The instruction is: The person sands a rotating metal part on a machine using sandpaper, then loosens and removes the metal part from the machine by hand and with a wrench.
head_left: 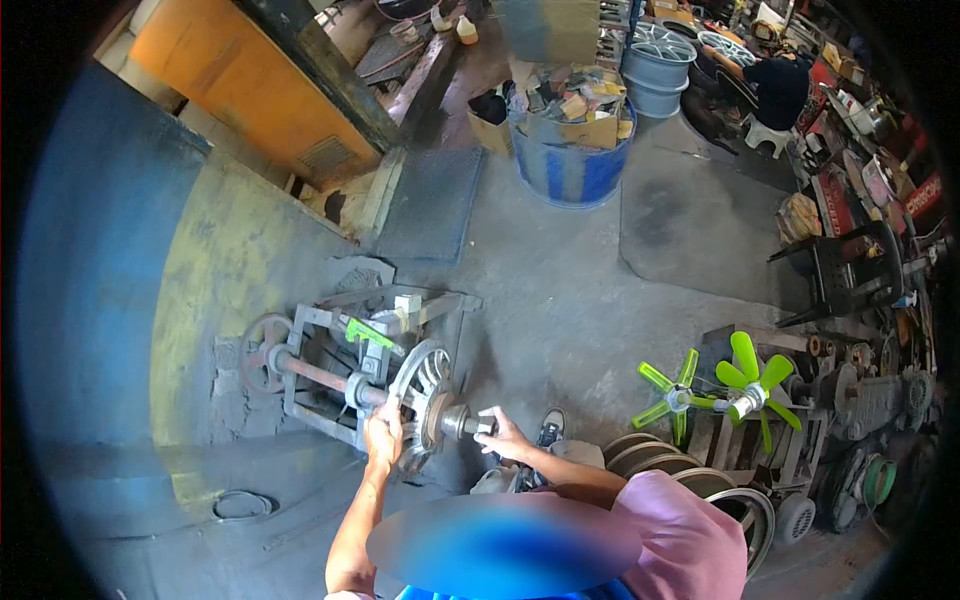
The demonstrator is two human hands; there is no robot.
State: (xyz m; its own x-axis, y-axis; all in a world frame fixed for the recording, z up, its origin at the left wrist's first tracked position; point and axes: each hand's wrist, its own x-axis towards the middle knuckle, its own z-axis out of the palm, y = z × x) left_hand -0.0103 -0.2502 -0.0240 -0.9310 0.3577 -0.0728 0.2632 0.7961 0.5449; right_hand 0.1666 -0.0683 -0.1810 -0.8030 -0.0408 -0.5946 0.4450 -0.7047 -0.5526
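A metal wheel-like part [428,400] with a spoked rim sits upright at the end of a shaft [318,373] on a metal frame [310,410]. My left hand [383,435] is closed on the near-left edge of its rim. From the wheel's centre a round metal hub piece [457,422] sticks out to the right. My right hand [507,436] is at the end of that hub piece, thumb and fingers round its narrow tip. Fine details between the fingers are too small to tell.
A green fan-like blade set [765,372] and several wheel rims [640,455] are at the right. A blue drum [570,170] full of scraps stands ahead. A black chair [840,270] is at the right; beyond it a person [778,90] sits on a stool.
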